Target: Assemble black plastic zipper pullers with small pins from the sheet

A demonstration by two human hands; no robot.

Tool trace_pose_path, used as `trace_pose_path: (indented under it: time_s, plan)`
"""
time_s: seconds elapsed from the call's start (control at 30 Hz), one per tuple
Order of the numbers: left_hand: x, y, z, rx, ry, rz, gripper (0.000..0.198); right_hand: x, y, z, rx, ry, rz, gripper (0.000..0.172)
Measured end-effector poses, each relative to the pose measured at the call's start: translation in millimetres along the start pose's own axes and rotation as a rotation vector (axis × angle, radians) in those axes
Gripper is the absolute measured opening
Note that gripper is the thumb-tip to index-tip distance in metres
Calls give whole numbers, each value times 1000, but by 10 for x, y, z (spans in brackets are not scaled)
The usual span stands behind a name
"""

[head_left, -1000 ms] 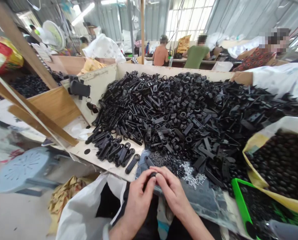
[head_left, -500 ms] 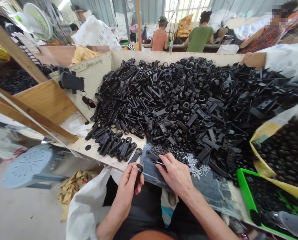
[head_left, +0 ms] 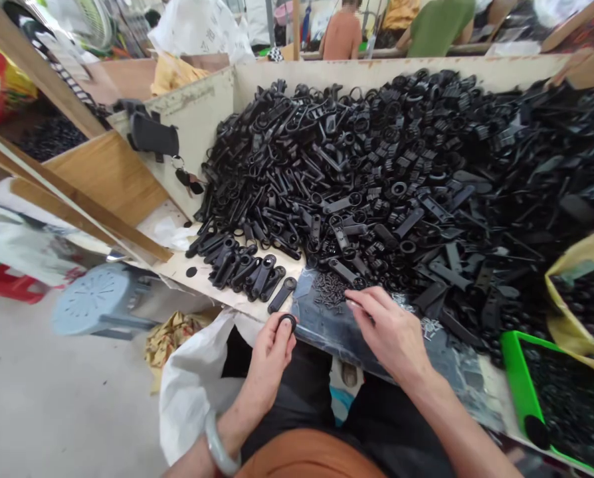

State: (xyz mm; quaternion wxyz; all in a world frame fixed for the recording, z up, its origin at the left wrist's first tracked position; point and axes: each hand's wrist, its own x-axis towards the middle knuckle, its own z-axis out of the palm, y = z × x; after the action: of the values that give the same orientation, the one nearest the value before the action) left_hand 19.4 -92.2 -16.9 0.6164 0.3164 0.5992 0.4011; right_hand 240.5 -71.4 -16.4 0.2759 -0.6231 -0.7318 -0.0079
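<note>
My left hand (head_left: 273,355) is closed around a black plastic part with a round ring end (head_left: 287,321); the fingers hide most of it. A pale bangle (head_left: 219,443) circles that wrist. My right hand (head_left: 389,332) has its fingertips pinched together at the edge of a pile of small dark screws (head_left: 329,291). Whatever it pinches is too small to make out. Silver pins (head_left: 430,328) lie beside this hand, partly covered by it. A single black handle piece (head_left: 282,295) rests left of the screws, near several similar pieces (head_left: 244,272) lined up in a row.
A large heap of black plastic parts (head_left: 357,153) fills the walled bench (head_left: 217,99). At right are a green tray (head_left: 519,378) and a yellow-edged sack (head_left: 566,265) of dark round pieces. A blue stool (head_left: 90,299) stands at left. Other people work beyond the bench.
The view has tilted down and shifted. My right hand has moved to the screw pile; the long black piece at its fingertips is no longer there. My left hand still holds its part.
</note>
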Motion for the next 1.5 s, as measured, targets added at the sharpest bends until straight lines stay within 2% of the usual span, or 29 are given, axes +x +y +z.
trace_pose_path:
  time_s: [0.07,0.2,0.27,0.33,0.4,0.53,0.67,0.8,0.9,1.0,1.07,1.17,1.27,1.5]
  plan:
    - [20,3,-33,62,-9,55,52,-133,32,-11,45,-41,7,32]
    - [81,63,-47,321,-53,318,44,-289,198,-98,36,-11,160,29]
    - [122,103,-22,471,-43,396,35,-310,251,-134,48,-30,165,29]
    - [160,136,6,636,-8,429,16,-303,254,-132,60,-84,111,30]
    - [185,156,21,761,52,457,8,-278,222,-93,35,-138,45,31]
    - [192,162,15,838,134,452,11,-208,165,11,-108,-232,-27,28]
    - [213,151,57,935,124,422,17,-153,166,41,-189,-300,-35,23]
    - [274,159,140,966,82,452,12,-135,187,-9,-163,-315,4,26]
    - [306,165,154,945,30,479,12,-152,185,-70,87,-239,95,27]
    - [284,172,157,897,-14,493,15,-189,100,-107,585,-147,294,26]
    - [223,184,191,720,-52,450,20,-211,-22,-99,926,-108,487,27]
    - [84,207,290,264,-143,254,30,-225,-239,-58,1235,-93,701,33]
    - [-36,223,371,19,-217,99,39,-223,-386,-38,1330,-106,723,35]
    - [-95,194,363,-63,-247,25,45,-270,-407,-55,1278,-117,561,24]
